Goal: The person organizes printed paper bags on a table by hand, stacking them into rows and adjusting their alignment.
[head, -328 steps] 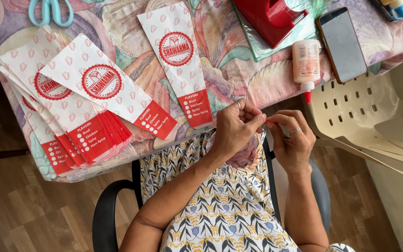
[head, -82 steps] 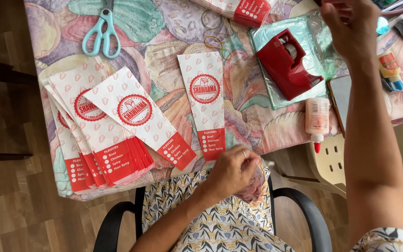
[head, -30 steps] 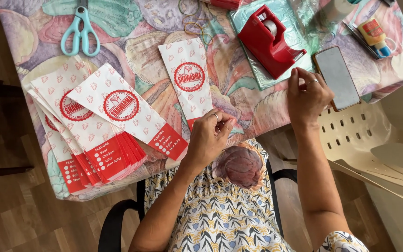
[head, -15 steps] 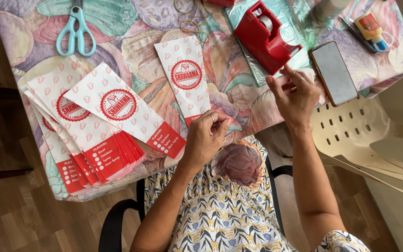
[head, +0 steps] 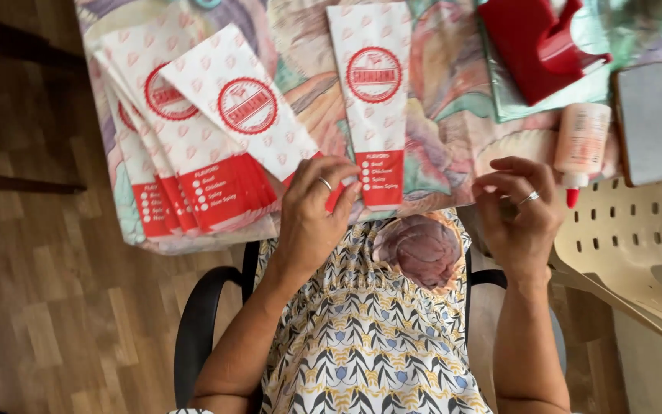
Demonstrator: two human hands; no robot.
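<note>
My left hand point(head: 314, 218) is at the table's near edge, its fingers curled over the red lower end of a white-and-red paper bag point(head: 248, 107) that tops a fanned stack point(head: 164, 153). A single bag of the same kind point(head: 373, 92) lies flat just right of those fingers. My right hand point(head: 519, 215) hovers at the table edge with fingertips drawn together. Whether it pinches anything is too small to tell. A white glue bottle with a red tip point(head: 581, 146) lies just beyond it.
A red tape dispenser point(head: 539, 42) sits on a shiny green sheet point(head: 509, 96) at the back right, and a phone point(head: 647, 123) lies by the table's right edge. A white plastic chair point(head: 637, 245) stands to the right. A patterned cloth point(head: 446, 146) covers the table.
My right hand has come back from the tape dispenser to the near table edge. The view has shifted nearer and lower. My left hand stays at the bags' lower ends.
</note>
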